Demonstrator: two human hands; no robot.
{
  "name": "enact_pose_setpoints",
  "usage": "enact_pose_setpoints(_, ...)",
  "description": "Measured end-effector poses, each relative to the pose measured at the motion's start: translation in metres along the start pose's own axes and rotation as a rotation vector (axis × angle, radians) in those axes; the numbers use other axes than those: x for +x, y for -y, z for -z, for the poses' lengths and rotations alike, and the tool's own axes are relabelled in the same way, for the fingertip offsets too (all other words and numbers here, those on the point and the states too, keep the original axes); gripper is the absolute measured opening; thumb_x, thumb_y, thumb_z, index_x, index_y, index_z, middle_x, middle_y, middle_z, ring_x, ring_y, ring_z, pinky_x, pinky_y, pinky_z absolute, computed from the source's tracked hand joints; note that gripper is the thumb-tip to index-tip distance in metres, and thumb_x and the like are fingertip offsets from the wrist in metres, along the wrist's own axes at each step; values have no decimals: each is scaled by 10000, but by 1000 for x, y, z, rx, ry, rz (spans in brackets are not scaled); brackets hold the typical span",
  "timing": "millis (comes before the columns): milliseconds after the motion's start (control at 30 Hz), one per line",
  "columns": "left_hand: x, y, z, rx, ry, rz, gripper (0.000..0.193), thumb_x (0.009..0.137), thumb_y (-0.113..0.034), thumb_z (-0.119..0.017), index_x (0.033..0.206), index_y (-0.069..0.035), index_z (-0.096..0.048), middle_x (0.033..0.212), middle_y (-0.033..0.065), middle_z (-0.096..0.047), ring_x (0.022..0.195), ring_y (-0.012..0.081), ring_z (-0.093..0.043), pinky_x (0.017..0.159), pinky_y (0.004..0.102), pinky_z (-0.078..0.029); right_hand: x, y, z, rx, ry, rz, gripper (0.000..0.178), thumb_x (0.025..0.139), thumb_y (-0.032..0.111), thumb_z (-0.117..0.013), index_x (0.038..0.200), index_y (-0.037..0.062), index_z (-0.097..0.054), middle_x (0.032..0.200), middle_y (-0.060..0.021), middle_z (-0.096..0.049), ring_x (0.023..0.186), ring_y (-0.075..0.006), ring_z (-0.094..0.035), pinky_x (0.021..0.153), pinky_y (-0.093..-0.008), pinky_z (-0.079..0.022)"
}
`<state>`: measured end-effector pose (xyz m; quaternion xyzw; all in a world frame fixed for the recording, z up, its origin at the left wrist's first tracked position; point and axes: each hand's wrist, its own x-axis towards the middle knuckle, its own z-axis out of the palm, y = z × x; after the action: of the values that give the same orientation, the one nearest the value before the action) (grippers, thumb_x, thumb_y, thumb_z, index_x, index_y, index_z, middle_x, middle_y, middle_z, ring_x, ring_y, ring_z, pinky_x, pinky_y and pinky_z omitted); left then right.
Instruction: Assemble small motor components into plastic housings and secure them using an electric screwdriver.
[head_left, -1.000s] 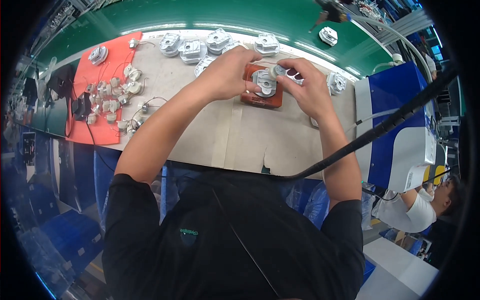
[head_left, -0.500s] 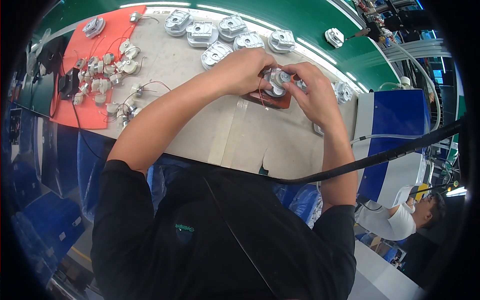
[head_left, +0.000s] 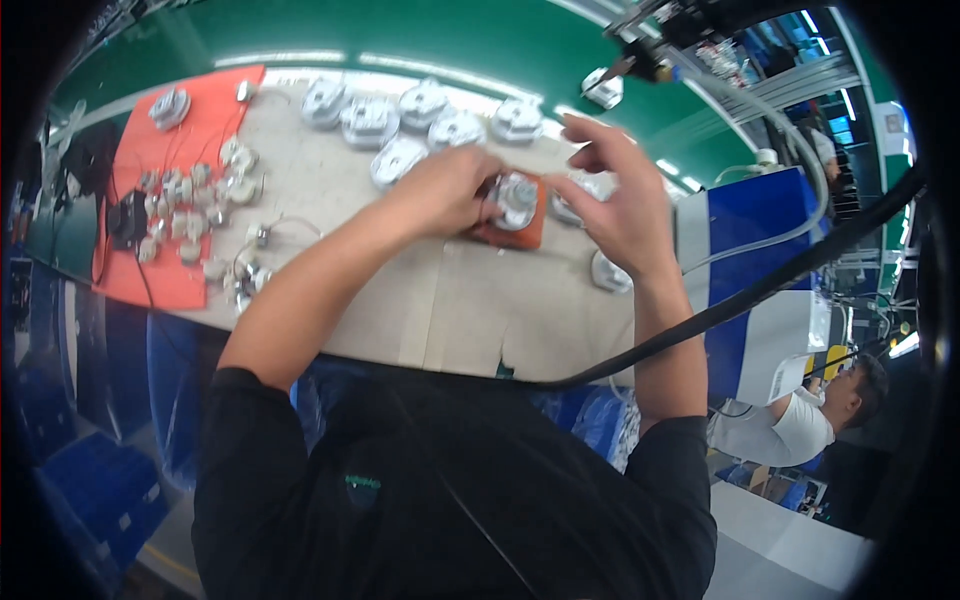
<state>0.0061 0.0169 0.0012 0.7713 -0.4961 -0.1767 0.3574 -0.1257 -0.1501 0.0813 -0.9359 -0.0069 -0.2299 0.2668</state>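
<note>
On a small orange-brown block (head_left: 522, 238) sits a round white-grey plastic housing (head_left: 517, 203), with a paler part on its top. My left hand (head_left: 455, 190) grips the housing at its left side, fingers bent round the edge; its fingertips are partly hidden. To the right of the block my right hand (head_left: 625, 200) is raised off the part, its thumb and fingers apart and nothing between them. Beneath that hand another white housing (head_left: 572, 203) lies partly covered. One more housing (head_left: 610, 271) rests by my right wrist.
Several white housings (head_left: 370, 122) stand along the table's far side. Small motors with thin wires (head_left: 190, 220) lie on an orange mat (head_left: 145, 270) at left. A green belt (head_left: 410, 40) runs behind. A black hose (head_left: 740, 310) crosses my right forearm; a person (head_left: 790, 430) is at far right.
My right hand has let go of the housing and lifted away to the right, its fingers spreading. My left hand stays on the housing. The whole view has shifted slightly.
</note>
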Motion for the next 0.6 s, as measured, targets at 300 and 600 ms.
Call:
enact_pose_setpoints(300, 4, 6, -7, 31, -5, -83, 420, 762, -209, -804, 1132, -54, -680, 997, 165, -656, 955, 334, -650, 818, 431, -514, 133, 51, 89, 256, -861, 77, 541, 887, 408, -764, 1183, -14, -598, 854, -12, -582, 757, -112, -526, 673, -250, -416)
enact_pose_setpoints(600, 11, 0, -3, -25, 42, -11, 434, 789, -135, -796, 1191, -40, -663, 1009, 115, -676, 918, 235, -676, 830, 341, -540, 81, 30, 52, 423, -902, 126, 378, 911, 302, -757, 1127, 21, -625, 896, 32, -570, 795, -72, -498, 718, -216, -377)
